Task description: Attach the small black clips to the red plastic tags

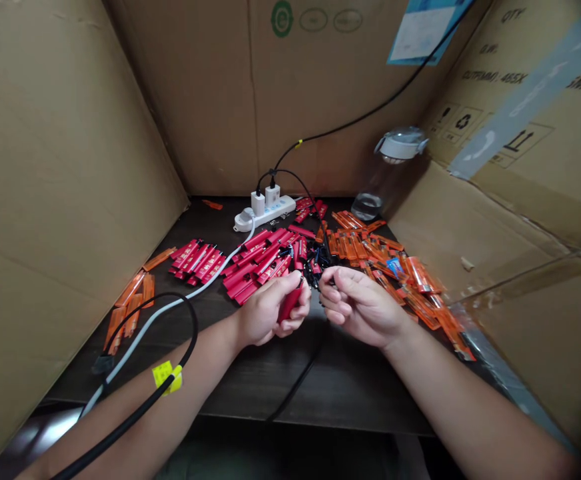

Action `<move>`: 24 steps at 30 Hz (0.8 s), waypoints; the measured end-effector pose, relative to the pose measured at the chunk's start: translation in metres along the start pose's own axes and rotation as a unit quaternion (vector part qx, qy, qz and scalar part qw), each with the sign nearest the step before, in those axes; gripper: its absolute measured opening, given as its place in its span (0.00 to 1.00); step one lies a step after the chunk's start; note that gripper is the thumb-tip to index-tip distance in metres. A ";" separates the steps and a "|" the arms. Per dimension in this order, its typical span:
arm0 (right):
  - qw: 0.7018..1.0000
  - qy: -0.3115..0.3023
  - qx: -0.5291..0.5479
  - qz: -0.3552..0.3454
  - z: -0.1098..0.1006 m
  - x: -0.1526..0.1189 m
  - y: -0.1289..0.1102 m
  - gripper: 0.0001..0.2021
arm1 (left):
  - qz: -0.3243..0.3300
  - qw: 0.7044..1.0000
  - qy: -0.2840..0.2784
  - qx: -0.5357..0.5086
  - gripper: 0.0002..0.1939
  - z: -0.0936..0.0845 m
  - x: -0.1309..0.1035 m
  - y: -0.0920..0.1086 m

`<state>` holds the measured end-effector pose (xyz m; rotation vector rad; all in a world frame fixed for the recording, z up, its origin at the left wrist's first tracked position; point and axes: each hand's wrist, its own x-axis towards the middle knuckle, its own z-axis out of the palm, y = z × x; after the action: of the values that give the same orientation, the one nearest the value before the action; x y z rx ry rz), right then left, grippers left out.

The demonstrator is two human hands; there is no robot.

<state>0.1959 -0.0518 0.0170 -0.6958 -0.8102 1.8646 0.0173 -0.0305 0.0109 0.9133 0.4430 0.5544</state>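
Observation:
My left hand (275,310) is wrapped round a red tube-like piece (290,303), whose metallic top end shows by the thumb. Just to its right, my right hand (358,300) has its thumb and forefinger pressed together on a small dark thing too small to name. The two hands are close but apart, above the front of the dark table (250,387). Behind them lie a pile of red pieces (265,257), a smaller red group (198,260) at the left, and a heap of small black parts (320,257).
Orange packets (355,247) spread along the right, more (133,300) at the left. A white power strip (270,213) with chargers and a clear bottle (380,173) stand at the back. Black cable (193,327) loops above the left forearm. Cardboard walls (205,100) surround the table.

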 end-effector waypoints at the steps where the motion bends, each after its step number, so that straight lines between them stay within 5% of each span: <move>1: 1.000 0.008 -0.009 -0.005 0.000 0.000 0.000 0.10 | -0.002 1.000 0.004 0.007 0.22 0.000 0.001 -0.001; 9: 0.994 0.052 -0.070 -0.067 0.005 -0.001 -0.001 0.11 | -0.027 1.000 -0.003 0.009 0.23 -0.005 0.003 -0.003; 19: 0.997 0.060 -0.035 -0.027 0.002 0.000 -0.004 0.10 | 0.017 0.999 0.009 0.050 0.14 -0.001 0.002 -0.001; 24: 0.997 0.060 -0.035 -0.017 0.001 0.000 -0.004 0.12 | -0.002 0.999 0.015 0.046 0.18 -0.003 0.002 -0.001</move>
<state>0.1975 -0.0506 0.0206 -0.8243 -0.8081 1.7539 0.0174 -0.0281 0.0081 0.9929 0.5016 0.5480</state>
